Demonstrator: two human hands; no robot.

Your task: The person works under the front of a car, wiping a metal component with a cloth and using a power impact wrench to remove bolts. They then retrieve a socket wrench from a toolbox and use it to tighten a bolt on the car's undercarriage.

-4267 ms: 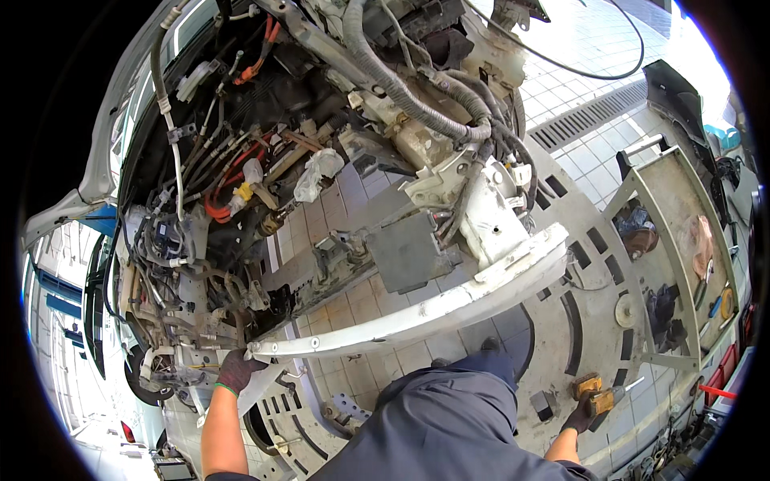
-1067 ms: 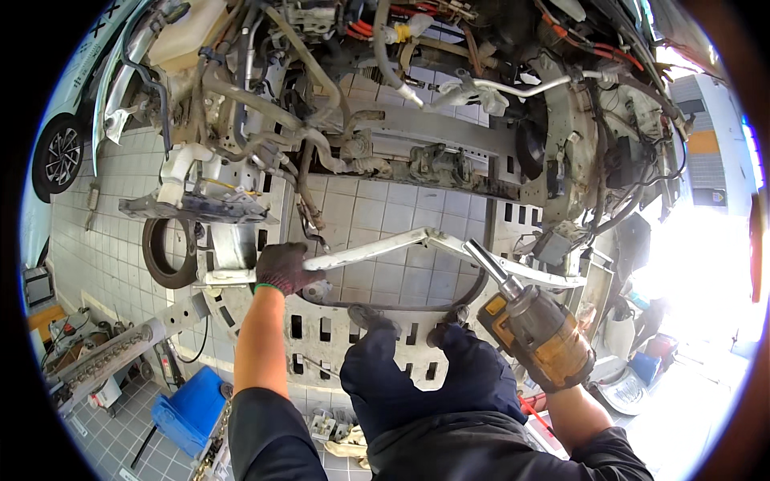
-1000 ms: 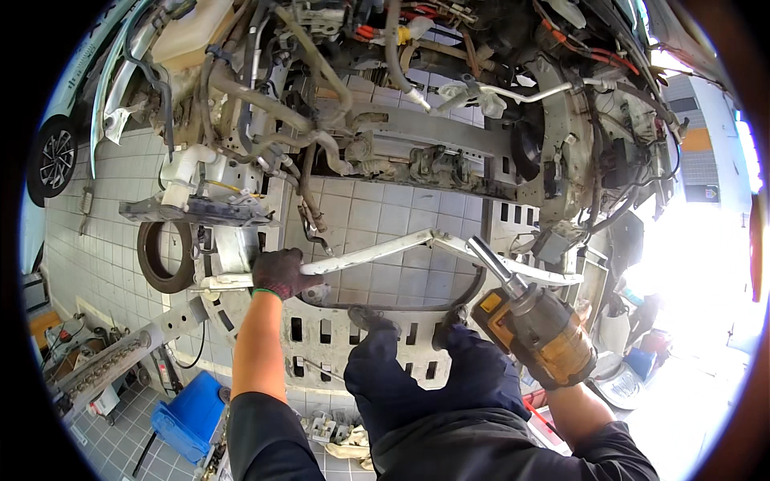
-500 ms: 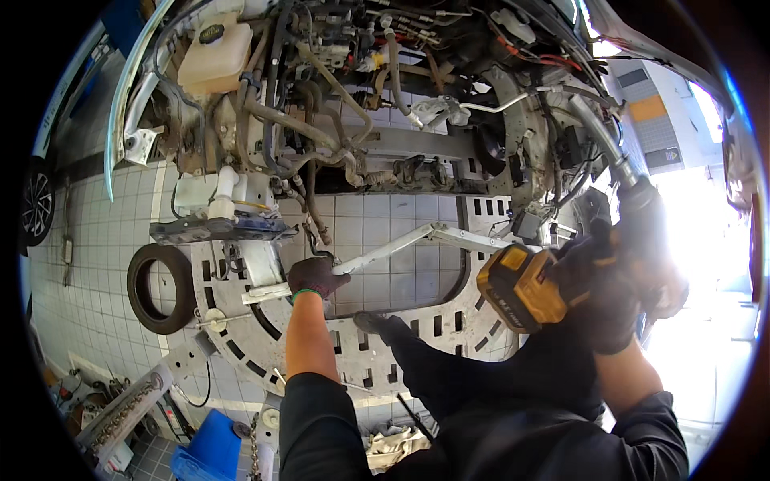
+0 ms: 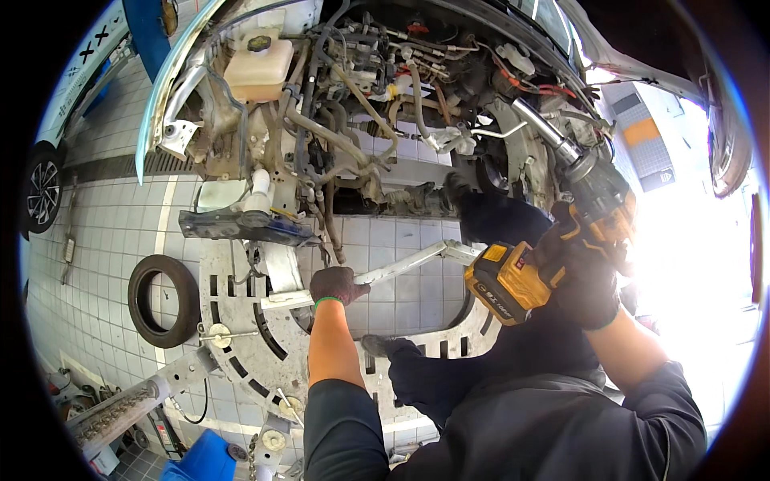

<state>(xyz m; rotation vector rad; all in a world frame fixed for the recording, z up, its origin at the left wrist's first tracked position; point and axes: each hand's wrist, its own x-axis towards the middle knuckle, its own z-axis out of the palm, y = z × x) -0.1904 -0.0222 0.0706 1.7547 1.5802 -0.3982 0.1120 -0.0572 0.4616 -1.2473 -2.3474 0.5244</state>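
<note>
My left hand (image 5: pixel 335 285), in a dark glove, is closed around a pale bent metal bar (image 5: pixel 405 263). The bar runs across the front of a stripped car, its right end hidden behind the tool and my leg. In my right hand (image 5: pixel 579 276), also gloved, is a yellow and black cordless impact wrench (image 5: pixel 504 282), gripped by its handle. Its long silver extension (image 5: pixel 547 130) points up and left over the right side of the engine bay. I cannot tell whether its tip touches anything.
Hoses (image 5: pixel 333 138) and a coolant tank (image 5: pixel 258 70) fill the opened engine bay. Under the car's front lies a slotted metal platform (image 5: pixel 241 321). A loose tyre (image 5: pixel 164 301) lies on the tiled floor at left. A blue bin (image 5: pixel 200 458) stands at lower left.
One of my legs has stepped forward to the car's front beam. The impact wrench has swung slightly left and its extension now shows more plainly. My left hand keeps hold of the bar.
</note>
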